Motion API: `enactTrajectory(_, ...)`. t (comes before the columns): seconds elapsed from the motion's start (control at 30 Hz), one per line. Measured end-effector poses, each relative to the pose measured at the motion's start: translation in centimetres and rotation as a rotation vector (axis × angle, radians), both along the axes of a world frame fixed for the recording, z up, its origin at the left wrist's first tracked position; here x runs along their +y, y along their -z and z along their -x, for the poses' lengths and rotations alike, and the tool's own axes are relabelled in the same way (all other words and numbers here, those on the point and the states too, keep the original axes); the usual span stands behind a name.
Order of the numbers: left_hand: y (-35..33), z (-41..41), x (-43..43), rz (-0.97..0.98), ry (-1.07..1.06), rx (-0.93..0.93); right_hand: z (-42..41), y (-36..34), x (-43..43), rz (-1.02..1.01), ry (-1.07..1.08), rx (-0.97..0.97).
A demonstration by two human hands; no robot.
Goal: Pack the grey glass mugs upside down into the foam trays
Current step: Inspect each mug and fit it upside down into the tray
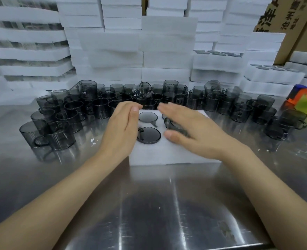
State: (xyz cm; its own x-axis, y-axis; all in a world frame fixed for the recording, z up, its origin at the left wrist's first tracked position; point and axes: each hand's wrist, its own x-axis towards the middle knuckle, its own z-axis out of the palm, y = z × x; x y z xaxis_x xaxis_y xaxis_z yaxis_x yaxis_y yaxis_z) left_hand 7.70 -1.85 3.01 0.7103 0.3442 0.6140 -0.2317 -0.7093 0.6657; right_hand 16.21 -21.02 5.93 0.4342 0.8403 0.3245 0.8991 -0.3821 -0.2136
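Grey glass mugs sit upside down in the foam tray, 2 bases showing. The left hand lies flat with straight fingers at the tray's 9 o'clock edge. The right hand, blurred and spread flat, covers another mug at 3 o'clock.

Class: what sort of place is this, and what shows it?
Probably a glassware packing station: many grey glass mugs on a steel table, stacked white foam trays behind, printed cardboard cartons at right.

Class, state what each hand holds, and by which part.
Nothing is gripped. The left hand is open over the foam tray; the right hand spreads flat over a mug.
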Motion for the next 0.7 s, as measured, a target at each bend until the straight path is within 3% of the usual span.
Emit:
enactTrajectory(0.07,-0.3,0.0,0.8,-0.107,-0.071,0.064,0.4,0.8,0.7,0.132,0.004,-0.065)
enactTrajectory(0.2,-1.6,0.5,3.8,-0.398,-0.385,0.367,0.5,1.2,0.9,0.303,0.043,-0.092)
enactTrajectory(0.33,-2.8,1.9,6.1,-0.527,-0.716,0.67,0.3,1.1,0.9,0.331,0.029,-0.016)
enactTrajectory(0.4,-3.0,2.4,6.8,-0.482,-0.793,0.793,0.1,1.0,0.7,0.142,0.041,0.276)
enactTrajectory(0.47,-3.1,2.6,7.0,-0.427,-0.793,0.883,-0.7,0.8,0.3,-0.21,0.083,0.568)
enactTrajectory(0.57,-2.9,2.6,6.9,-0.398,-0.742,0.952,-2.5,0.2,-0.5,-0.608,0.226,0.539)
enactTrajectory(0.7,-2.6,2.6,6.2,-0.422,-0.671,0.913,-3.3,0.0,-0.8,-0.818,0.34,0.498)
